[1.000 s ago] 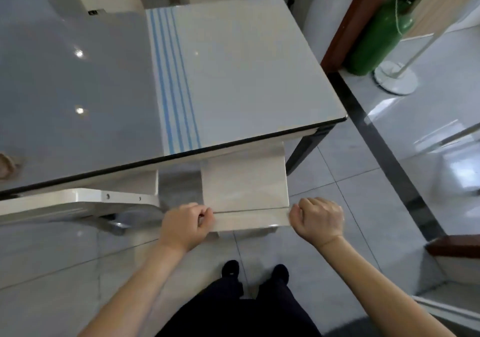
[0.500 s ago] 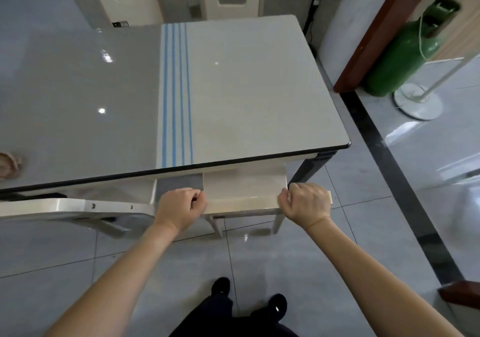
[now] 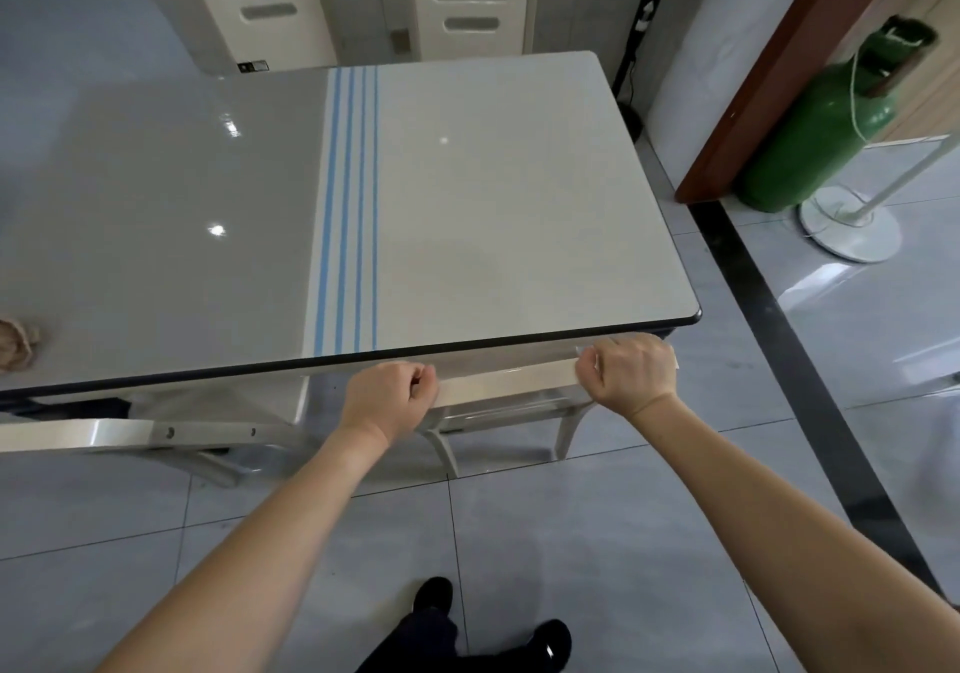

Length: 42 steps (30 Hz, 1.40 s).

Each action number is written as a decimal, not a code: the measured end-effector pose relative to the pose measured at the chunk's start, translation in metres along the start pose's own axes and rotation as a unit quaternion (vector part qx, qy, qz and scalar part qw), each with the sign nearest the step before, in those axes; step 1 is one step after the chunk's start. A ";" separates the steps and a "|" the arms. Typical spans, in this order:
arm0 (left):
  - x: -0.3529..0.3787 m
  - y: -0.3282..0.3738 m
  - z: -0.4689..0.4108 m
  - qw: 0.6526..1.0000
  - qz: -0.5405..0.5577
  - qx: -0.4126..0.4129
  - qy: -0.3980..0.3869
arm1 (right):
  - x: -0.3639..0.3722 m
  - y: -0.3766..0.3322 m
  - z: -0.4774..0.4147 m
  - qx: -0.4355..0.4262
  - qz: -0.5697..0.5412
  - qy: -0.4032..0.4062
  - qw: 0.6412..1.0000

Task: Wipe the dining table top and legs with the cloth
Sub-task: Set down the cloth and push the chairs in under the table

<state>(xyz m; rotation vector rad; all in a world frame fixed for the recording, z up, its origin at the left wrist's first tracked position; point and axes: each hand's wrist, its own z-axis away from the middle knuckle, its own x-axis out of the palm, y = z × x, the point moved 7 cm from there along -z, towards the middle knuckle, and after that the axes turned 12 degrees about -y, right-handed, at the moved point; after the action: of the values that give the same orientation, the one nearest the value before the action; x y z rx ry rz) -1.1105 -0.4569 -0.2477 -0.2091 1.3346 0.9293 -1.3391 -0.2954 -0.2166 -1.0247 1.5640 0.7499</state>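
Note:
The dining table (image 3: 493,205) has a glossy grey and cream top with blue stripes and a black rim. A crumpled beige cloth (image 3: 15,345) lies on the top at the far left edge of view. Neither hand touches it. My left hand (image 3: 387,394) and my right hand (image 3: 631,373) each grip one end of the top rail of a cream chair (image 3: 504,379). The chair is tucked under the table's near edge, so its seat is mostly hidden. One dark table leg shows only a little at the near right corner.
Another cream chair (image 3: 104,433) sits at the near left, partly under the table. Two cream chair backs (image 3: 260,2) stand at the far side. A green gas cylinder (image 3: 826,127) and a white fan base (image 3: 852,228) stand right, beside a brown door frame (image 3: 769,80).
Both hands have pushed the chair forward under the table, so its seat is now hidden. My view has risen and takes in more of the table top.

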 end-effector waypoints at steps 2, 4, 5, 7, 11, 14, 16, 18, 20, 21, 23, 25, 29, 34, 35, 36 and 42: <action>0.001 0.008 -0.007 1.000 0.004 -0.002 0.002 | 0.005 0.013 -0.009 0.001 -0.004 -0.009 1.000; 0.003 0.013 -0.015 1.000 0.008 -0.001 0.003 | 0.008 0.022 -0.016 -0.001 -0.004 -0.008 1.000; 0.003 0.014 -0.019 1.000 0.011 0.000 0.004 | 0.008 0.025 -0.020 -0.001 -0.003 -0.007 1.000; 0.000 0.015 -0.026 1.000 0.012 0.003 0.005 | 0.009 0.027 -0.026 0.003 -0.005 0.001 1.000; -0.011 0.008 -0.040 1.000 0.010 0.011 0.009 | 0.017 0.023 -0.037 0.017 0.000 0.002 1.000; -0.017 0.003 -0.047 1.000 0.007 0.003 0.012 | 0.022 0.020 -0.042 0.026 0.002 -0.008 1.000; -0.014 0.004 -0.049 1.000 0.010 0.007 0.014 | 0.023 0.022 -0.042 0.028 0.004 -0.012 1.000; -0.008 0.008 -0.050 1.000 0.015 0.012 0.014 | 0.021 0.028 -0.040 0.027 0.004 -0.014 1.000; -0.002 0.013 -0.050 1.000 0.015 0.016 0.014 | 0.018 0.034 -0.036 0.026 0.001 -0.007 1.000; 0.000 0.016 -0.050 1.000 0.011 0.019 0.014 | 0.016 0.036 -0.034 0.027 -0.001 -0.004 1.000; 0.002 0.020 -0.049 1.000 0.004 0.020 0.014 | 0.015 0.039 -0.032 0.029 -0.008 -0.004 1.000; 0.003 0.022 -0.048 1.000 0.006 0.021 0.015 | 0.015 0.040 -0.030 0.032 -0.014 -0.007 0.999; 0.004 0.025 -0.044 1.000 0.010 0.019 0.020 | 0.014 0.043 -0.026 0.033 -0.030 -0.024 0.999; 0.006 0.025 -0.043 1.000 0.018 0.016 0.012 | 0.021 0.042 -0.025 0.066 -0.009 -0.122 0.990; 0.006 0.025 -0.043 1.000 0.018 0.017 0.011 | 0.020 0.040 -0.025 0.067 0.006 -0.148 0.987; 0.006 0.026 -0.043 1.000 0.014 0.016 0.010 | 0.015 0.036 -0.026 0.063 0.019 -0.168 0.984; 0.004 0.031 -0.038 0.999 0.027 0.017 -0.039 | 0.001 0.030 -0.005 0.103 -0.139 -0.159 0.972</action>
<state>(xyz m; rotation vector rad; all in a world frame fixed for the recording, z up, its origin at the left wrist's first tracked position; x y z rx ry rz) -1.1595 -0.4586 -0.2498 -0.1094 1.2893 0.9504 -1.3685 -0.2869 -0.2176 -0.8963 1.1649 0.5164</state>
